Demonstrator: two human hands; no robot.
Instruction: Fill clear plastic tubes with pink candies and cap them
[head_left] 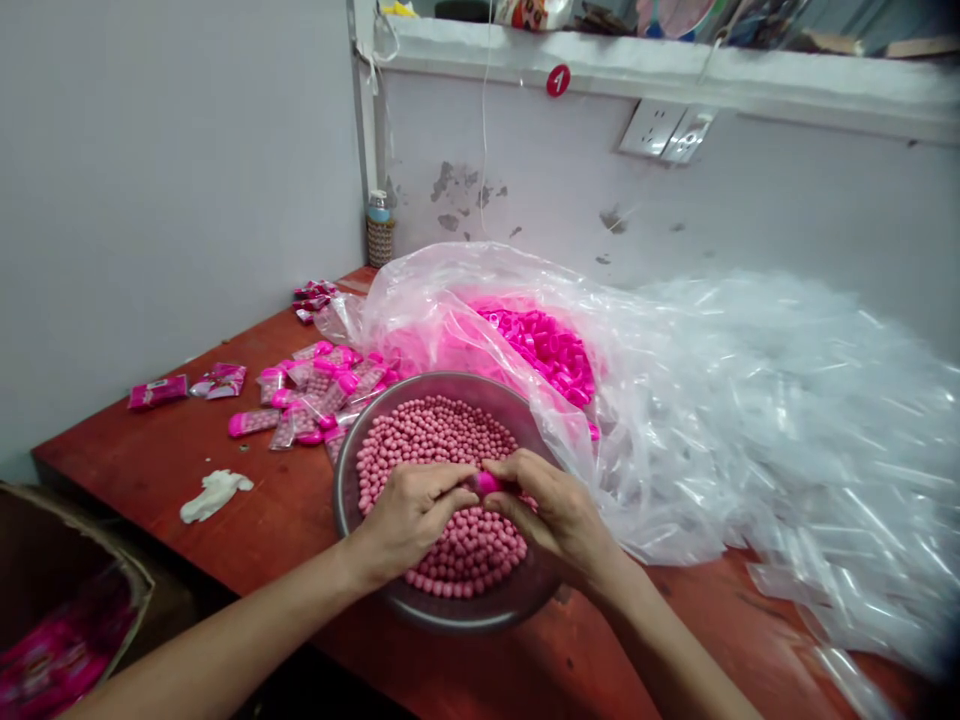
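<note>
Red-topped table stands in a corner against pale walls, with a shelf across the back one.

Head view: a dark bowl of pink beads sits near the table's front edge. A small pink piece is located above the beads, between the two hands. The left hand has its thumb and forefinger pinched at the left end of the piece. The right hand has its thumb and forefinger clamped on the right end. Whether a clear part is also caught between the left fingertips cannot be told.

Behind the bowl, an open plastic bag contains similar pink pieces. Clear plastic items are heaped to its right. Bead-filled clear packs with pink ends lie to the left of the bowl.

Recommended handling: keep the pinch at both ends and the piece over the bowl, so that anything dropped should land among the beads. Hold the ends in line and apply even, moderate pressure; uneven force could tilt the piece or make it slip. Keep both wrists clear of the rim.
</note>
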